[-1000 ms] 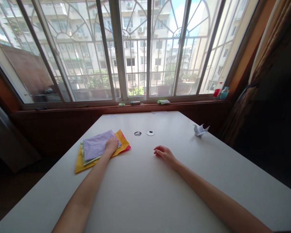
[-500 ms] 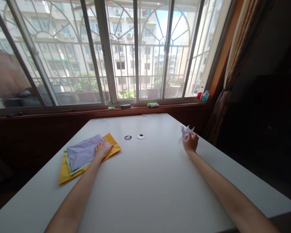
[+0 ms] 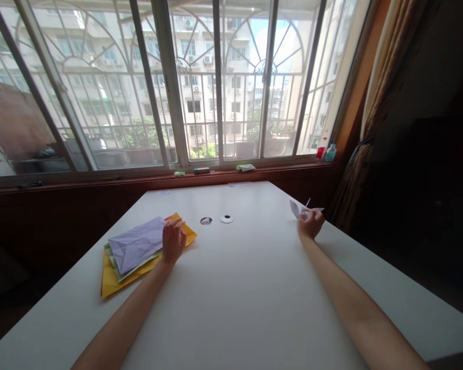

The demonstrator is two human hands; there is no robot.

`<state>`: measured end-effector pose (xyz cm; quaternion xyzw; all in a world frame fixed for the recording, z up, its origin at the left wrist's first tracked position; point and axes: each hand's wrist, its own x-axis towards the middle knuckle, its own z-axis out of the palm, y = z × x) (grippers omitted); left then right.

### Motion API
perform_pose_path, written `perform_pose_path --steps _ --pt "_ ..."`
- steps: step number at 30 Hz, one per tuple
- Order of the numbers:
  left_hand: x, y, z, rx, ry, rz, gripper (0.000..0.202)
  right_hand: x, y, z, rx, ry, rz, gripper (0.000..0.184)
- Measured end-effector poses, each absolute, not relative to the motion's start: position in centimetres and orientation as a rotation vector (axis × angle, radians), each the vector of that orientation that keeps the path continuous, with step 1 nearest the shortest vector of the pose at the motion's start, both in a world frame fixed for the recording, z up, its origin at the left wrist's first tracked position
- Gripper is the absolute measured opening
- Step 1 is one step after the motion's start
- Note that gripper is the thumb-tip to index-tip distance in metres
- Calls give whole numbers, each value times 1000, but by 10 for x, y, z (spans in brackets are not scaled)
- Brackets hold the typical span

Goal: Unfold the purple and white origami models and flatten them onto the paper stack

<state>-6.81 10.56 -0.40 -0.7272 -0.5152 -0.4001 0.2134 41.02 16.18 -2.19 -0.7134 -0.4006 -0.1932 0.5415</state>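
A folded paper bird [image 3: 301, 209] is held pinched in the right hand [image 3: 310, 224] near the right edge of the table [image 3: 254, 288], while the lilac sheet [image 3: 137, 247] atop the paper stack [image 3: 111, 277] is touched by the left hand [image 3: 173, 240], grip unclear.

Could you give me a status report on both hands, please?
Left hand at edge of lilac sheet, atop paper stack, grip unclear. Right hand shut on paper crane. Two small discs between hands, untouched.

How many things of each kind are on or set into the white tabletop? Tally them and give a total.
Stack of coloured paper sheets: 1
Folded paper figure, held in the right hand: 1
Round holes in the tabletop: 2
Total: 4
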Motion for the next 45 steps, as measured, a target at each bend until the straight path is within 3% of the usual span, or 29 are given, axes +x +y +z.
perform_pose_path --steps 4,12,23,30,37,40,45 --pt "-43 91 -6 -2251 -1130 -1061 30 403 165 -25 -1682 -1179 -483 32" --pt "-14 51 -12 -2513 -762 -920 36 407 174 -31 -1727 -1118 -464 42" --pt "-15 53 -7 -2504 -954 -1154 29 410 177 -29 -1696 -1103 -325 44" --pt "-15 54 -10 -2506 -1008 -1180 28 399 161 -19 -1604 -1052 -207 33" --pt "-16 54 -10 -2528 -1037 -1209 27 360 146 -14 -1475 -960 108 21" --pt "-15 55 -11 -2531 -1070 -1238 28 329 136 -15 -1380 -985 313 24" --pt "-11 57 -16 -2528 -1175 -1296 47 265 106 -13 -1172 -1085 644 28"
